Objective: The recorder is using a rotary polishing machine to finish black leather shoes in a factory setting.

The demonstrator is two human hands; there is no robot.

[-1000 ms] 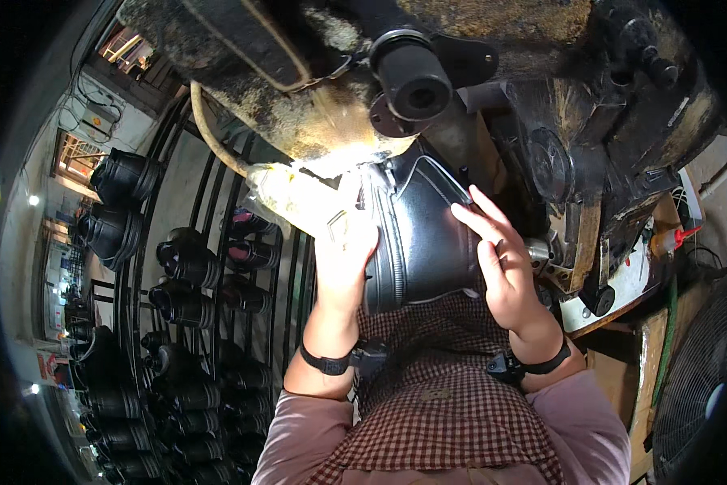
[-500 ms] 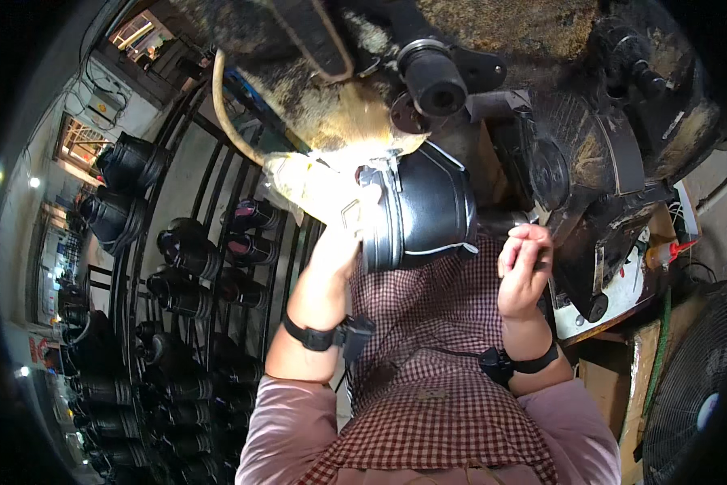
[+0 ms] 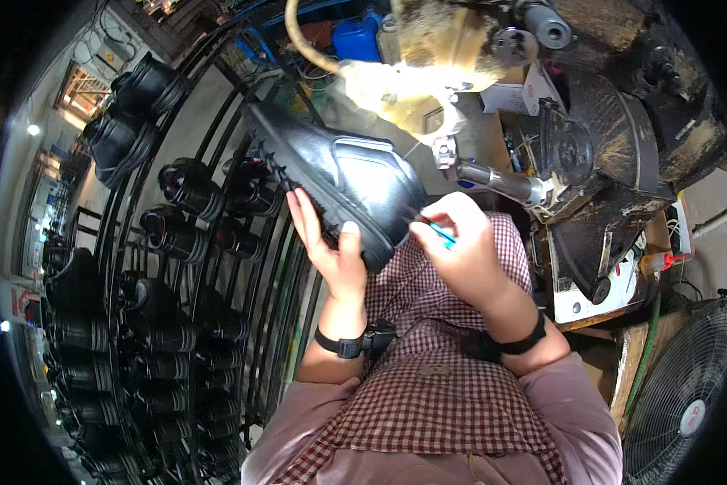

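The left hand (image 3: 335, 250) clamps its fingers on the sole of the black leather ankle boot (image 3: 339, 182), holding it sideways above the lap so the right hand (image 3: 460, 255), fingers pinched together on a thin blue tool (image 3: 442, 234), reaches its heel.

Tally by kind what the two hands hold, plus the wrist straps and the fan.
Black boot: 1, in the left hand
Small blue tool: 1, in the right hand
Black wrist straps: 2
Fan: 1
Total: 5

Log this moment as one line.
left hand: grips glossy black leather boot by sole | right hand: touches thin blue tool to boot heel | left: metal rack of boots
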